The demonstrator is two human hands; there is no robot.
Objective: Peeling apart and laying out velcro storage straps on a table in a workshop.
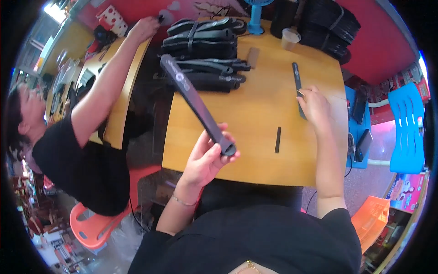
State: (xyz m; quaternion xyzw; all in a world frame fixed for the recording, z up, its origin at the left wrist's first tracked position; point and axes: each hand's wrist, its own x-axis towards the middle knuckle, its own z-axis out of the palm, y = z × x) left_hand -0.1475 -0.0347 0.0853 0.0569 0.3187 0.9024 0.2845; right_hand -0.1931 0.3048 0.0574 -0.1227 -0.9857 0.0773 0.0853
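My left hand (207,157) is closed around the near end of a long dark grey strap (194,98). The strap slants up and away to the left above the table, with a pale round mark along it and a rounded end at my fingers. Over the table's right side, my right hand (315,106) has its fingers pinched together. A thin, pale sliver shows at the fingertips, too small to name. Beneath and beside that hand lies another dark strap (296,75), partly covered by it. A short black strip (278,140) rests on the wooden table (246,137) between my hands.
Bundled dark straps (200,41) are stacked at the far left of the table, near a small brown block (252,58). Behind stand a blue fan (256,20), a cup (290,39) and black wrapped bundles (331,27). Another person (82,150) reaches over a neighbouring table at left.
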